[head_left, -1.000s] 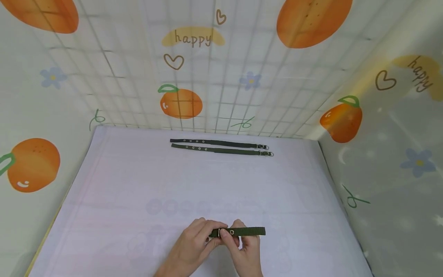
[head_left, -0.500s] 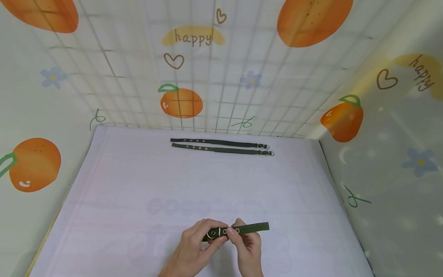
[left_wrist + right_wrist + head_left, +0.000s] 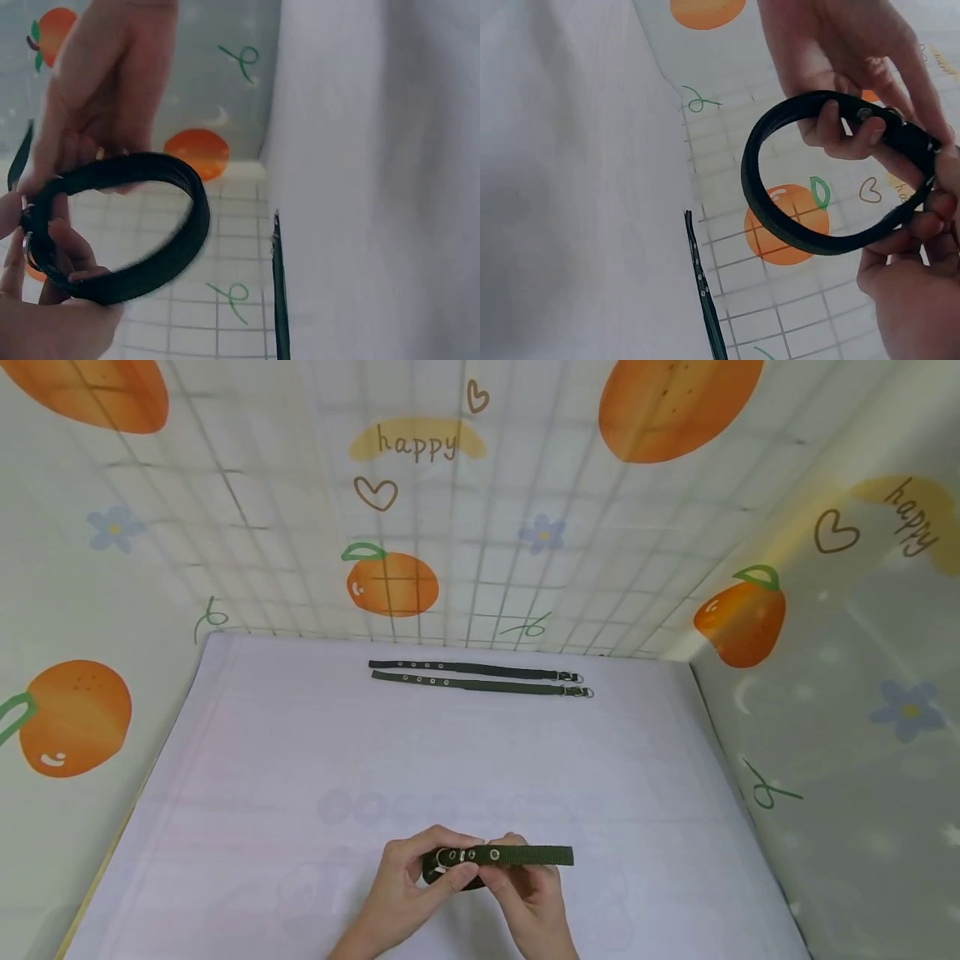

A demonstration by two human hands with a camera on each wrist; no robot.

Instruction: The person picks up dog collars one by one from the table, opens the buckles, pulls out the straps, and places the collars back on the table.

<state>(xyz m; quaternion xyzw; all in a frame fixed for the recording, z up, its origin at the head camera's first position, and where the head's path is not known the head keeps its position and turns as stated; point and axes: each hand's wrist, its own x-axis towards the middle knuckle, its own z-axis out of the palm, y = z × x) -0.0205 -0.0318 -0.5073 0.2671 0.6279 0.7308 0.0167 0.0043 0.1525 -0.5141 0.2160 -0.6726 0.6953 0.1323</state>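
Observation:
A dark green webbing collar (image 3: pixel 534 856) is closed into a loop, held by both hands above the front of the table. Its free end, with metal eyelets, sticks out to the right past the buckle. My left hand (image 3: pixel 408 881) pinches the buckle end, thumb in front near the D-ring. My right hand (image 3: pixel 531 893) grips the strap just right of the buckle, thumb at its lower edge. The round loop (image 3: pixel 142 280) shows in the left wrist view; fingers partly hide the buckle there. In the right wrist view the loop (image 3: pixel 802 241) hangs between both hands.
Two similar collars, a darker one (image 3: pixel 502 672) and a green one (image 3: pixel 510 687), lie straight and side by side at the back of the white-covered table (image 3: pixel 262 760). A printed curtain (image 3: pixel 285 543) with oranges surrounds the table's back and sides.
The collar's free end has swung from slightly tilted to level. My left hand has shifted left, and more of the loop shows below the strap. My right thumb has slid to the strap's lower edge.

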